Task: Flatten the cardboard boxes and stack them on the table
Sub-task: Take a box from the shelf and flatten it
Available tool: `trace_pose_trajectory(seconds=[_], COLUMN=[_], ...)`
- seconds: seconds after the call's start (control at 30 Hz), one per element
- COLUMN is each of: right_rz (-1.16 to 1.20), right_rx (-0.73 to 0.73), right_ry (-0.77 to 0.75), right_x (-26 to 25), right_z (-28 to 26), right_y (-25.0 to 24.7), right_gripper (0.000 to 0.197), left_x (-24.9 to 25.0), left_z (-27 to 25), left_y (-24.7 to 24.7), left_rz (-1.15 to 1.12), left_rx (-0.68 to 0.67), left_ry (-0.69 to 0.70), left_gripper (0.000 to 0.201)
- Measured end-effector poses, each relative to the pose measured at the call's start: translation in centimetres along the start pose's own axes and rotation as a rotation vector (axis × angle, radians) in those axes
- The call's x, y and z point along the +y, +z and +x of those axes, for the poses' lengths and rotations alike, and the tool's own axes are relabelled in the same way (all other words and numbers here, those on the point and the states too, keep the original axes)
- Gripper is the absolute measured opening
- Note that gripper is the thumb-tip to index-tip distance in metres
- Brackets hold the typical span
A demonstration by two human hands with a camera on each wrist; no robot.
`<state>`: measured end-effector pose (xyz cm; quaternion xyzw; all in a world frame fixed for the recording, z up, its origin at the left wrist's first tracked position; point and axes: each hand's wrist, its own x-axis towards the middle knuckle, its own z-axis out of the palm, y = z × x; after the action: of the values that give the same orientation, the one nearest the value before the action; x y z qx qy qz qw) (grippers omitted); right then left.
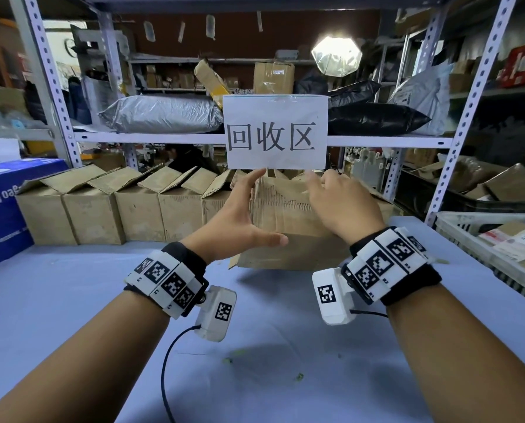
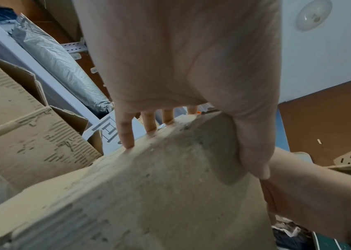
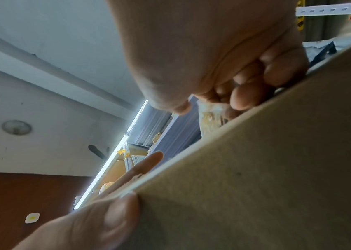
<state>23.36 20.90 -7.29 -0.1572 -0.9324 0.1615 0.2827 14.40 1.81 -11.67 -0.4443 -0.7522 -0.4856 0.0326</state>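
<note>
Boxes mostly unflattened: a row of boxes (image 1: 118,206) stands open-flapped at the table's (image 1: 72,300) back left, and no flat stack shows.
Left hand (image 1: 237,218), fingers spread straight, thumb out, presses the left face of the lifted box (image 1: 288,227) held off the table at centre; the box looks worn and creased, its paper skin torn. Right hand (image 1: 340,206) curls its fingers (image 3: 253,88) over the top edge.
</note>
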Motion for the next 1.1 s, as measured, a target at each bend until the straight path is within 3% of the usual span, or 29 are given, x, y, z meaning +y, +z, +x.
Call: trace_pose_trajectory(seconds=[0.07, 0.27, 0.37, 0.47, 0.63, 0.7, 0.87, 0.97, 1.1], right_rz=[-0.069, -0.052, 0.041, 0.125, 0.067, 0.051, 0.026, -0.064, 0.023], right_rx=[0.023, 0.087, 0.087, 0.199, 0.228, 0.257, 0.289, 0.247, 0.25], right_ry=[-0.006, -0.025, -0.004, -0.016, -0.089, -0.072, -0.004, 0.015, -0.006], right_x=[-0.2, 0.1, 0.3, 0.4, 0.5, 0.6, 0.1, -0.1, 0.7], right_z=[-0.2, -0.6, -0.5, -0.9, -1.2, -1.3, -1.6, -1.5, -1.6], right_y=[-0.1, 0.3, 0.6, 0.7, 0.4, 0.2, 0.1, 0.1, 0.1], right_gripper=[0.068, 0.025, 0.031, 0.042, 0.017, 0.026, 0.076, 0.064, 0.041], left_x=[0.3, 0.8, 0.8, 0.5, 0.3, 0.4, 0.9, 1.3, 1.5], left_z=[0.1, -0.2, -0.4, -0.7, -1.0, -1.1, -1.6, -1.9, -2.0], left_y=[0.1, 0.1, 0.3, 0.5, 0.6, 0.6, 0.9, 1.4, 1.5], left_rz=[-0.001, 0.011, -0.015, -0.027, -0.014, -0.013, 0.029, 0.088, 0.087], left_rx=[0.011, 0.015, 0.008, 0.02, 0.035, 0.036, 0.049, 0.044, 0.042], left_ry=[0.008, 0.008, 0.002, 0.002, 0.004, -0.001, -0.011, 0.01, 0.014], left_gripper=[0.122, 0.123, 0.125, 0.125, 0.124, 0.123, 0.118, 0.117, 0.117])
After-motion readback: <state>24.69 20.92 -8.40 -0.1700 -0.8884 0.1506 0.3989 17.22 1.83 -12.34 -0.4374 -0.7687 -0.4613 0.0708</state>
